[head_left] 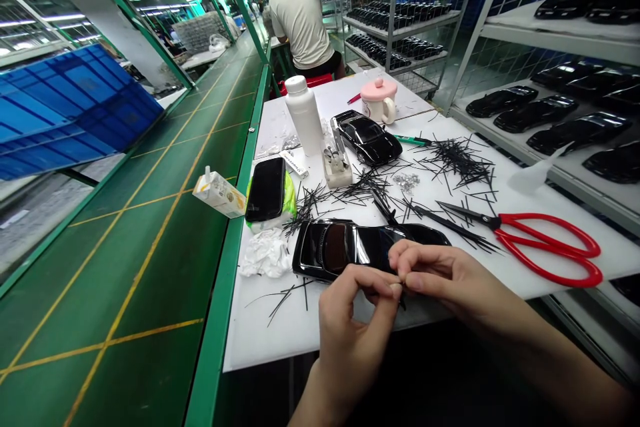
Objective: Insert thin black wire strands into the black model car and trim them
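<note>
My left hand (357,320) and my right hand (440,273) meet fingertip to fingertip over the near side of a glossy black model car (340,247). Both hands are pinched closed. Whatever lies between the fingertips is too small to make out. The car rests on the white table (280,340), partly hidden behind my hands. Just beyond it lie tweezers (384,208) and loose thin black strips (360,185). Red-handled scissors (545,240) lie open to the right of my right hand.
A second model car (367,138), a white bottle (305,117), a lidded mug (379,101), a phone (266,190) and crumpled tissue (267,253) stand or lie around. A green conveyor (150,227) with a drink carton (219,193) runs left. Racks (500,90) stand right; a seated person (303,20) is ahead.
</note>
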The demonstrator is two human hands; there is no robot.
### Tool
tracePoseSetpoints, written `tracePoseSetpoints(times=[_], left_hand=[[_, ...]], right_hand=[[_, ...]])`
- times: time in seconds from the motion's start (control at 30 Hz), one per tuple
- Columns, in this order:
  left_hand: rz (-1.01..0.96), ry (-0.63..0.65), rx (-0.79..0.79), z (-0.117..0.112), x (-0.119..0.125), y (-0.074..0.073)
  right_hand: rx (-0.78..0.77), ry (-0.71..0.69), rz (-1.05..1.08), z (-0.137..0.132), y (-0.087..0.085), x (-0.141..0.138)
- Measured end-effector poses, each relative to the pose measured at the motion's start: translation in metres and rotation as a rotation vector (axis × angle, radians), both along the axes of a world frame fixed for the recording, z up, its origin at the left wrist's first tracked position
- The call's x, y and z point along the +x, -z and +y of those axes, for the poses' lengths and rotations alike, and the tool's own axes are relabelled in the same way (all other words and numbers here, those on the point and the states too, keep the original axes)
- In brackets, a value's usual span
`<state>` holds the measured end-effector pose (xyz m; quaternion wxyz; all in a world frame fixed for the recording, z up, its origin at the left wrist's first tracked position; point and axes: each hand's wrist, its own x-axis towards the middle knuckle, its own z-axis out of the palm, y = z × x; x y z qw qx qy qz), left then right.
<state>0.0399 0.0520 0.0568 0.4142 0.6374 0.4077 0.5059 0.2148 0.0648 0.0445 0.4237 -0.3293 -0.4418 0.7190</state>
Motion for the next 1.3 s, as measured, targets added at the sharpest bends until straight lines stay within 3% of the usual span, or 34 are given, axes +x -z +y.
tracePoseSetpoints(times=[0.47,0.77,1.1,1.3], left_hand=[[0.062,0.000,0.040,0.001,-0.002,0.002],[0.056,-0.060,0.069,0.001,0.001,0.000],[0.018,0.006,-0.041,0.002,0.000,-0.001],[-0.062,0.008,-0.102,0.000,0.002,-0.006]], right_hand=[[0.093,0.078,-0.118,-0.002,-0.001,-0.001],[0.565,0.280,-0.491,-0.010,-0.008,-0.005],[0.753,0.378,-0.546,-0.011,-0.008,-0.007],[0.955,0.437,-0.635,-0.012,-0.004,-0.006]])
